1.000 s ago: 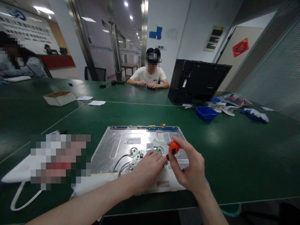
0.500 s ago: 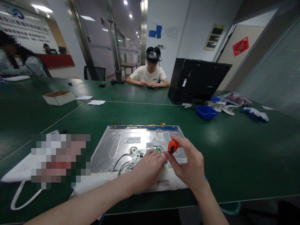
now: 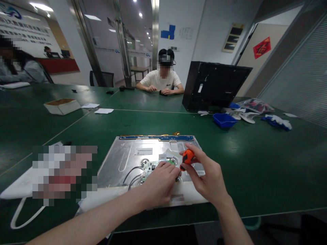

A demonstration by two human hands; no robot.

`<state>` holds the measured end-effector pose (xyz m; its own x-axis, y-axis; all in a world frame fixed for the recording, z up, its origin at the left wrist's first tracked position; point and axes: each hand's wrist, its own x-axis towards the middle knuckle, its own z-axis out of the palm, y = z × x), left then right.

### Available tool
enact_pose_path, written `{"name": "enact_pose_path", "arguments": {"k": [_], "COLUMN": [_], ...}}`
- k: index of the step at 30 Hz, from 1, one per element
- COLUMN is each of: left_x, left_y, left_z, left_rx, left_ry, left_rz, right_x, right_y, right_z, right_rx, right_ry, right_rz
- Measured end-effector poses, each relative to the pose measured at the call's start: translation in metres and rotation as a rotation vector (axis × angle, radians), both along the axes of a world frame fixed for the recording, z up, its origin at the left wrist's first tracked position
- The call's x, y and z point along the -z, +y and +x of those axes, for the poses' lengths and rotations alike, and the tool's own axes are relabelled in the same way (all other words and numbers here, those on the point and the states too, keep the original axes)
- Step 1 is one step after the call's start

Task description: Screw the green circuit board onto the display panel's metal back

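Note:
A flat silvery metal panel [image 3: 127,149] lies on the green table, with a blue strip board [image 3: 155,137] along its far edge. On the panel sits a green circuit board [image 3: 148,168] with black cables [image 3: 129,177] at its left. My right hand [image 3: 208,177] pinches the orange and black handle of a screwdriver [image 3: 188,156], tilted over the board's right side. Beside its lower end, my left hand [image 3: 162,180] is closed, resting over the board; its fingertips are at the shaft, and what they hold is hidden.
On the green table [image 3: 255,160] are a blue tray [image 3: 224,120], a black monitor [image 3: 217,86], a glove [image 3: 277,122] and a cardboard box [image 3: 62,106]. A person [image 3: 163,80] sits across; another person [image 3: 28,66] is at far left. A white object [image 3: 20,185] lies left.
My right fingers have shifted around the orange handle, which now stands more upright, with more of its lower end showing. My left hand has hardly moved. The view has shifted slightly.

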<state>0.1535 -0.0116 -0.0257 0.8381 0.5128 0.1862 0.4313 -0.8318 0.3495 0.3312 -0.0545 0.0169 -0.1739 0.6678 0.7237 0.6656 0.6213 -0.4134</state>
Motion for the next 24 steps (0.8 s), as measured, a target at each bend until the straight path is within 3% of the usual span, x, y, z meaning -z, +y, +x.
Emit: {"name": "enact_pose_path", "arguments": {"k": [7, 17, 24], "left_x": [0.001, 0.015, 0.01], "left_y": [0.0, 0.004, 0.002], "left_z": [0.002, 0.005, 0.004], "left_rx": [-0.021, -0.044, -0.037], "left_ry": [-0.019, 0.006, 0.02], "left_rz": [-0.007, 0.036, 0.023], "right_x": [0.0, -0.001, -0.001], "right_y": [0.001, -0.001, -0.001], "right_z": [-0.001, -0.001, -0.002], "right_rx": [-0.009, -0.013, -0.019], "right_ry": [-0.009, -0.022, -0.032], "right_rz": [0.004, 0.011, 0.003]}}
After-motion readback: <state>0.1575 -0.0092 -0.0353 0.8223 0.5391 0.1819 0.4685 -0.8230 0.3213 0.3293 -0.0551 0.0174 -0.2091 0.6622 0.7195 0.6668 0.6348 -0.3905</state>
